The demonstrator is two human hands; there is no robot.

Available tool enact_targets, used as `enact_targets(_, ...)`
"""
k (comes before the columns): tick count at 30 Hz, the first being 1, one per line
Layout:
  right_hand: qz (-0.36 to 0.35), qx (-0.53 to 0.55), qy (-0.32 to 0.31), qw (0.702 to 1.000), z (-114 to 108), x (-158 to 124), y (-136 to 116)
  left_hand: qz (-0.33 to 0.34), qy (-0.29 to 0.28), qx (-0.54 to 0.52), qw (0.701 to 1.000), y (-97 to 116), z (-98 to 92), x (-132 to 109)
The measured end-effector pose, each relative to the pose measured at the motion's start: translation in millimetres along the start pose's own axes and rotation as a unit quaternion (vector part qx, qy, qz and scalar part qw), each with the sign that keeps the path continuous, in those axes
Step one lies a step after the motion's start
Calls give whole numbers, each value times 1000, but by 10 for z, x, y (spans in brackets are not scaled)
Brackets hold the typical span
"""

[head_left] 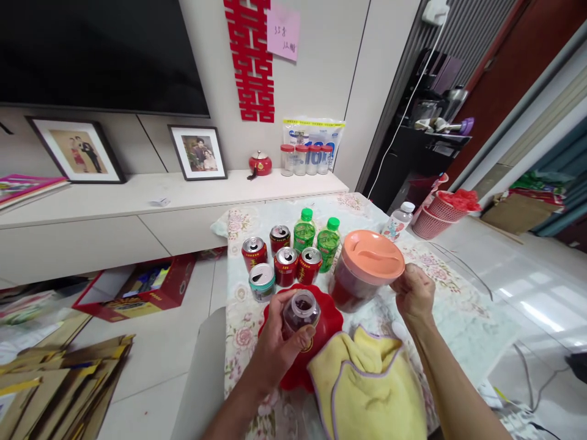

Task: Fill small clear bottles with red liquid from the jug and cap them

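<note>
My left hand point(282, 339) is wrapped round a small clear jar point(301, 311) with no lid and dark red liquid inside, over a red scalloped tray point(326, 324). My right hand point(415, 290) grips the handle side of a clear pitcher point(353, 287) that has an orange lid point(373, 253) and dark red liquid in it. The pitcher is just right of the tray, and its handle is hidden by my fingers. Behind the jar stand several opened red cans point(286, 269), a teal can point(262, 281) and two green-capped bottles point(328, 244).
A yellow cloth point(371, 391) lies in front of the pitcher on the floral tablecloth point(245, 336). At the back right stands a white-capped bottle point(398, 221). Lidded glass jars point(300, 160) line the cabinet point(137, 201). Flattened cardboard point(59, 385) is on the floor at left.
</note>
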State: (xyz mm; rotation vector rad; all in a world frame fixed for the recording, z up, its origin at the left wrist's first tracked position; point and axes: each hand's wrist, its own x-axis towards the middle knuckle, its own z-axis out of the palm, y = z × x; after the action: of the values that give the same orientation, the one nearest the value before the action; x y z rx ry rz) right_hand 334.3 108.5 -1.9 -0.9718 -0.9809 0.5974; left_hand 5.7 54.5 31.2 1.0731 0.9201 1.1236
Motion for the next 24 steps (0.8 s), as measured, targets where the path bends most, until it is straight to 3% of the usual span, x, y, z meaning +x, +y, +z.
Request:
enact_targets(8, 42, -145, -56, 987, -133, -61, -227, 16, -28, 48, 998, -62, -81, 53)
enact_targets(13, 84, -281, -23, 956, -376, -239, -423, 9, -49, 68, 996, 9, -114, 49)
enact_targets(18, 134, -383, -22, 914, -656, -598, -354, 19, -20, 59, 998, 7, -51, 8)
enact_targets(24, 154, -431, -63, 887, -827, -951, -169, 41, 11, 38, 998, -126, -15, -1)
